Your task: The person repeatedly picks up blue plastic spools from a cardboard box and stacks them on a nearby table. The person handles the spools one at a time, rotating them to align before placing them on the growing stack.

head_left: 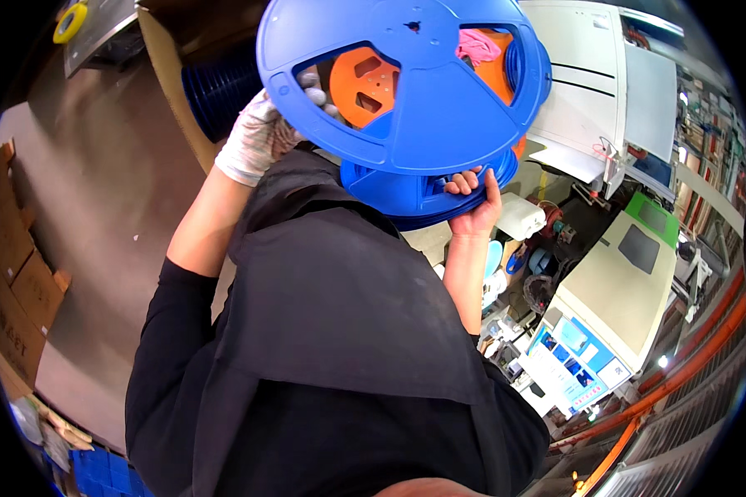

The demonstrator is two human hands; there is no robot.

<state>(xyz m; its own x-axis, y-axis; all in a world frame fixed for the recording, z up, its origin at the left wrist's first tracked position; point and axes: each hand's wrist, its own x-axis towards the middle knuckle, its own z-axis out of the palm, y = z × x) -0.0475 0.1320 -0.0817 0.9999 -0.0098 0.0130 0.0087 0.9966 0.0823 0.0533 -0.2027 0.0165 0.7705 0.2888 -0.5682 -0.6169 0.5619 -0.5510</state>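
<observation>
the upper blue reel (443,128) sits before the chest, right of the nearer, gloved left hand (261,139), whose fingers reach behind its rim, clamped or not i cannot tell; the right hand's (477,205) fingers clamp the lower blue reel (381,189). round, lacking a long axis, the upper reel's broad face points at the camera.

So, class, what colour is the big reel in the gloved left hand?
The big reel is blue, seen best in the head view.
</observation>
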